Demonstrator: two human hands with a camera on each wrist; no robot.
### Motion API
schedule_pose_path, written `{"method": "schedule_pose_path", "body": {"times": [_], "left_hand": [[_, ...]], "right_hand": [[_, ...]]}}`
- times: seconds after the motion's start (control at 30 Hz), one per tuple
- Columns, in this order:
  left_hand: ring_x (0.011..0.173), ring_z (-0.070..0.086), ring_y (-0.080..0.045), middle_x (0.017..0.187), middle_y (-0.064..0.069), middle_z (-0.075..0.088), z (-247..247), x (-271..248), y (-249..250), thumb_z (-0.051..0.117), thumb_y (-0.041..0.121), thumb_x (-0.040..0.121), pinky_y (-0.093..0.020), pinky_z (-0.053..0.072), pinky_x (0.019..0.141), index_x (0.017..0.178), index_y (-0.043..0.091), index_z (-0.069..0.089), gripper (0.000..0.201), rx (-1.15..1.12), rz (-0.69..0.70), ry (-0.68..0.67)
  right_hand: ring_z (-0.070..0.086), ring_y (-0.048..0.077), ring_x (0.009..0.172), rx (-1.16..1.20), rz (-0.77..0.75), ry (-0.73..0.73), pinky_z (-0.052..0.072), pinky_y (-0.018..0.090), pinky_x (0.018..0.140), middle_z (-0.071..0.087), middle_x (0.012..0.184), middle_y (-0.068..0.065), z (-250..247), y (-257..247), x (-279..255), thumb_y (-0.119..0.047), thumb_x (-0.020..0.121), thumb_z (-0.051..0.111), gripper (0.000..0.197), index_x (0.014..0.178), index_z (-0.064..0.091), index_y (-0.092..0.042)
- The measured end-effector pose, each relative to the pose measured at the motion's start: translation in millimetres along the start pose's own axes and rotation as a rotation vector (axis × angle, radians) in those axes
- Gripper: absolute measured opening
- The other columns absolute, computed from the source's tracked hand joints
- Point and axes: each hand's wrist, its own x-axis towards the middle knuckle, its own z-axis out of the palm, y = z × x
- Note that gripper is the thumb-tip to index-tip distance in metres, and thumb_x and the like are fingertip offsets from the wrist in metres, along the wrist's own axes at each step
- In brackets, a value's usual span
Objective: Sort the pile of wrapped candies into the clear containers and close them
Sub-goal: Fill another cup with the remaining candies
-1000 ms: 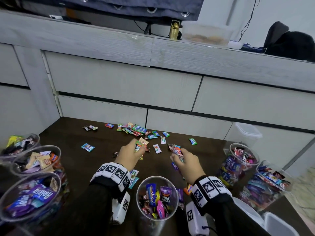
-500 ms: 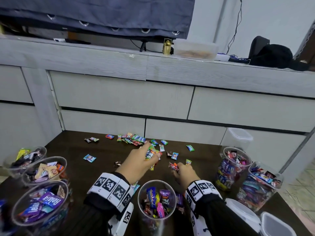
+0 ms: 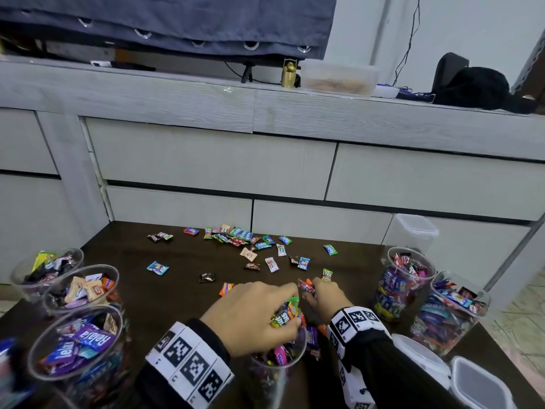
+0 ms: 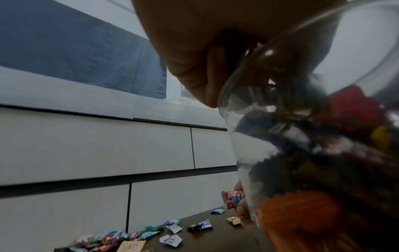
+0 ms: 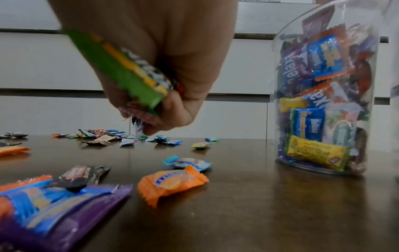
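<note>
The left hand (image 3: 250, 315) is clenched round a bunch of wrapped candies (image 3: 286, 315), green, yellow and orange ends sticking out past the knuckles. It hangs right over the mouth of the middle cup (image 3: 277, 364), the clear container nearest the person at 6 o'clock on the dark surface (image 3: 182, 278). In the left wrist view the rim of that cup (image 4: 280, 56) curves just under the curled fingers (image 4: 194, 73), so the bunch sits straight above the opening, not beside it. The drop looks ready: opening the fingers should let the candies fall in, provided none of the longer wrappers lies across the rim.

The right hand (image 3: 324, 296) is lower, just at 1 o'clock from the cup, near the surface. It grasps a few candies too, a green-and-yellow wrapper (image 5: 121, 68) slanting down between thumb and fingers. It is the nearer hand to the loose ones by it: an orange candy (image 5: 172, 180) and a purple one (image 5: 64, 209).

The rest of the scattered candies (image 3: 236, 237) lie toward 12 o'clock, well apart from both hands. Three open cups (image 3: 73, 343) stand at 9 o'clock and two fuller jars (image 3: 404, 284) at 3 o'clock, all uncovered, with lids (image 3: 477, 382) lying at 4 o'clock. Sorting is well along; closing has not begun.
</note>
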Motion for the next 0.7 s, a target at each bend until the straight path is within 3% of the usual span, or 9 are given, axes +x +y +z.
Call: {"method": "schedule_pose_path", "body": {"times": [0.2, 0.37, 0.5, 0.6, 0.7], "left_hand": [[0.082, 0.059, -0.020, 0.088, 0.002, 0.061, 4, -1, 2, 0.038, 0.055, 0.089, -0.038, 0.044, 0.064, 0.094, 0.029, 0.040, 0.027, 0.277, 0.101, -0.023], [0.082, 0.058, -0.017, 0.087, 0.004, 0.059, -1, -2, 4, 0.044, 0.061, 0.084, -0.035, 0.045, 0.066, 0.096, 0.029, 0.048, 0.034, 0.255, 0.100, -0.037], [0.082, 0.058, -0.012, 0.088, 0.008, 0.060, -4, -5, 3, 0.048, 0.061, 0.080, -0.036, 0.048, 0.071, 0.102, 0.031, 0.049, 0.038, 0.186, 0.077, -0.032], [0.089, 0.059, -0.009, 0.098, 0.010, 0.062, -3, -8, 1, 0.048, 0.060, 0.081, -0.036, 0.048, 0.076, 0.112, 0.034, 0.048, 0.041, 0.122, 0.052, -0.011], [0.093, 0.056, -0.006, 0.102, 0.011, 0.056, 1, -10, 1, 0.048, 0.060, 0.084, -0.036, 0.048, 0.077, 0.113, 0.036, 0.052, 0.038, 0.103, 0.038, 0.035]], "right_hand": [[0.058, 0.030, 0.107, 0.031, 0.009, -0.023, 0.047, 0.035, 0.083, 0.059, 0.113, 0.013, -1, 1, -5, -0.038, 0.096, 0.048, 0.031, 0.111, 0.048, -0.011], [0.058, 0.031, 0.108, 0.035, 0.003, -0.059, 0.047, 0.036, 0.084, 0.058, 0.115, 0.013, -3, 0, -8, -0.038, 0.093, 0.054, 0.032, 0.111, 0.048, -0.012], [0.057, 0.030, 0.108, 0.021, -0.023, -0.085, 0.045, 0.033, 0.080, 0.057, 0.117, 0.013, -6, 1, -11, -0.034, 0.087, 0.064, 0.033, 0.101, 0.040, -0.016], [0.058, 0.027, 0.107, 0.065, -0.035, -0.093, 0.048, 0.032, 0.083, 0.057, 0.117, 0.010, -8, 2, -12, -0.033, 0.082, 0.071, 0.044, 0.109, 0.043, -0.015], [0.059, 0.029, 0.101, 0.067, -0.051, -0.057, 0.046, 0.029, 0.076, 0.058, 0.112, 0.011, -10, 2, -15, -0.035, 0.083, 0.068, 0.036, 0.098, 0.040, -0.018]]}}
